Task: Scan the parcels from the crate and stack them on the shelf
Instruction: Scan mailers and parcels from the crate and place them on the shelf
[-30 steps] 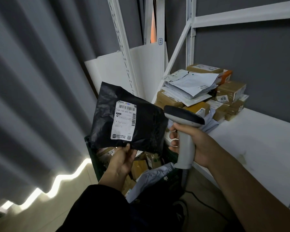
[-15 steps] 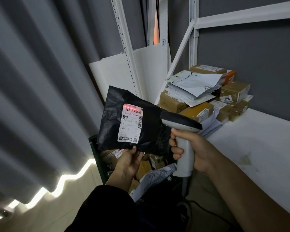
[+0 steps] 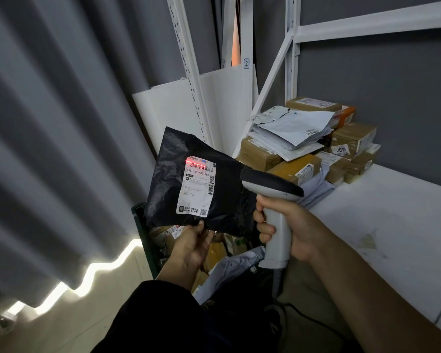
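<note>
My left hand [image 3: 192,244] holds a black plastic parcel [image 3: 171,179] by its lower edge, upright, with its white label facing me. A red scan line lies across the barcode at the top of that label [image 3: 197,185]. My right hand [image 3: 294,226] grips a grey handheld scanner [image 3: 274,200], its head pointed at the label from the right. Below the parcel stands a dark green crate [image 3: 141,225] with several boxes and bags inside. On the white shelf [image 3: 382,217] at the right a pile of parcels [image 3: 306,143] is stacked against the upright.
A grey curtain [image 3: 56,149] hangs along the left, with light showing under its hem. White boards [image 3: 173,115] lean behind the crate. White shelf uprights [image 3: 292,52] and a cross beam frame the grey wall. The scanner's cable [image 3: 313,324] trails down to the floor.
The red scan line has come on over the label's barcode since a second ago. Parcel and scanner have shifted slightly right in view and stay facing each other.
</note>
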